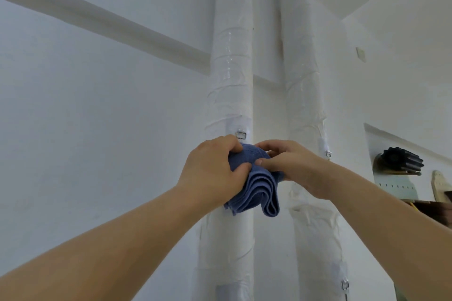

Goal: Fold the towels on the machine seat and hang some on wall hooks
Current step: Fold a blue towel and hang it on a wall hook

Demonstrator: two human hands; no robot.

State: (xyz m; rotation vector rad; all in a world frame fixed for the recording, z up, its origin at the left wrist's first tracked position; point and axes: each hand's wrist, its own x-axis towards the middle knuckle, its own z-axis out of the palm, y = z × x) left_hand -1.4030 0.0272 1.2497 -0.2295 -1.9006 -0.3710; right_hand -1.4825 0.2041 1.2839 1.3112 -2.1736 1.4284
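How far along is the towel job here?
Done: the blue towel looks folded in layers. In hand: the left hand and right hand both grip it under a metal hook on the white pipe. To do: it is not yet hanging unaided; other towels are out of view.

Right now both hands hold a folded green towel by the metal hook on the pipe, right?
The towel is blue, not green. The head view shows left hand and right hand holding it folded by the metal hook on the pipe.

Left forearm (110, 239) and right forearm (381, 215): bare skin all the way to frame edge. Left hand (211, 170), right hand (293, 166) likewise bare.
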